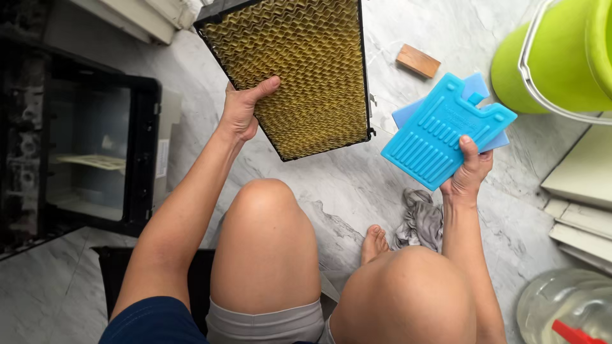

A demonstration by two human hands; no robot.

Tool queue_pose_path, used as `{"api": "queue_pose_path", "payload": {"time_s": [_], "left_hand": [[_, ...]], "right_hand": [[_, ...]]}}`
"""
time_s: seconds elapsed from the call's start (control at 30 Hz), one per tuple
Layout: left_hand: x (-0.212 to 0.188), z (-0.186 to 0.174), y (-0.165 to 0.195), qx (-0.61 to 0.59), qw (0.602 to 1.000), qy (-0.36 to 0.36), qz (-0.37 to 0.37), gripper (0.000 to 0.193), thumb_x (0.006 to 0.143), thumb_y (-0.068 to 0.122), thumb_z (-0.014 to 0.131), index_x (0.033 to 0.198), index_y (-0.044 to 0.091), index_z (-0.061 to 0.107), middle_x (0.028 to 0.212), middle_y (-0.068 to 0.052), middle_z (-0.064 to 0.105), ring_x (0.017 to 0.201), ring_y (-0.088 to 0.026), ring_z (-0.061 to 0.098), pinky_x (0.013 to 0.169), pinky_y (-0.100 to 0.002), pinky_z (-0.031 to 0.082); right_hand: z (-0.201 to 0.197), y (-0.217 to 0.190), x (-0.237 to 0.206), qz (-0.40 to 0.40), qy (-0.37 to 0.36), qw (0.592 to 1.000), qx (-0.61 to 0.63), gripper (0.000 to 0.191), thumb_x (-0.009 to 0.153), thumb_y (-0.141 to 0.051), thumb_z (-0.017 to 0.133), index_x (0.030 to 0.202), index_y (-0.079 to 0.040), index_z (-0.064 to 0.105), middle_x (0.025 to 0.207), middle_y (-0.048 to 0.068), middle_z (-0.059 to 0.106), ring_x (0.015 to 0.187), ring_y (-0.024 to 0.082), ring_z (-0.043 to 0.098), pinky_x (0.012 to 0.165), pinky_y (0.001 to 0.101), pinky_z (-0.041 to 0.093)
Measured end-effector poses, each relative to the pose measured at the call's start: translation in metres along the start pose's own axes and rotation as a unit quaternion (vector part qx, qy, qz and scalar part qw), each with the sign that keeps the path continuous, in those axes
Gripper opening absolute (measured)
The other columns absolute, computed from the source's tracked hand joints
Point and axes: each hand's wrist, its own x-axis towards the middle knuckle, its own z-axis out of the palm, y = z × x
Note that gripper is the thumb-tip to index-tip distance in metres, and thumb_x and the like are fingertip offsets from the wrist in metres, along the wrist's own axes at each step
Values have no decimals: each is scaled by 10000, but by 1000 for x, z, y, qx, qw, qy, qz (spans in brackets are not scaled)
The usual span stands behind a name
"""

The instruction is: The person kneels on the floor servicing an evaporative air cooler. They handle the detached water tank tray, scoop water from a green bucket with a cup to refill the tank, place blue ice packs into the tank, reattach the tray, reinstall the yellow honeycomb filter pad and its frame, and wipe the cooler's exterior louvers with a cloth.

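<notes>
My left hand (242,109) grips the lower left edge of a black-framed panel (299,70) filled with yellow-brown honeycomb pad, held tilted above the marble floor. My right hand (470,173) holds two flat ribbed ice packs by their lower corner: a bright blue one (440,130) in front and a paler blue one (481,89) behind it. My bare knees and one foot show below the hands.
An open black appliance housing (137,153) stands at the left. A lime green bucket (554,64) sits top right, a small wooden block (418,61) near it, a grey rag (422,220) by my foot, a clear water jug (567,306) bottom right, and white slatted panels (583,210) at the right.
</notes>
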Motion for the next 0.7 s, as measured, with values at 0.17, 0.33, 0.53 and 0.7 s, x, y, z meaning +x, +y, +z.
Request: {"api": "queue_pose_path", "payload": {"time_s": [0.17,0.33,0.53,0.7], "left_hand": [[-26,-52,15,-68,989,123,43,563,795,14,912,1294,25,652,1195,-112,748,1072,-255,731,938,-411,635],[-18,-78,8,-113,974,194,-16,669,705,39,933,1281,-3,598,1132,-162,744,982,-303,757,809,-476,689],[11,-107,-22,-122,957,240,-110,708,685,51,946,1269,-38,555,1119,-215,738,955,-330,766,779,-537,692],[22,-131,-45,-188,943,253,-103,724,692,80,953,1313,-20,593,1163,-191,745,1002,-324,771,836,-542,678]], "right_hand": [[90,15,54,79,-86,992,-37,673,887,-123,835,1462,-5,508,1366,140,659,1229,289,708,1129,499,619],[157,35,105,62,-140,971,-182,569,927,-92,857,1396,18,554,1297,136,660,1160,262,704,1091,477,636],[209,93,140,180,-231,933,-207,525,948,-146,806,1376,36,562,1264,139,660,1133,244,683,1059,450,624],[231,169,125,309,-265,884,-229,598,888,-216,758,1375,43,526,1206,157,657,1098,272,721,1010,458,660]]}}
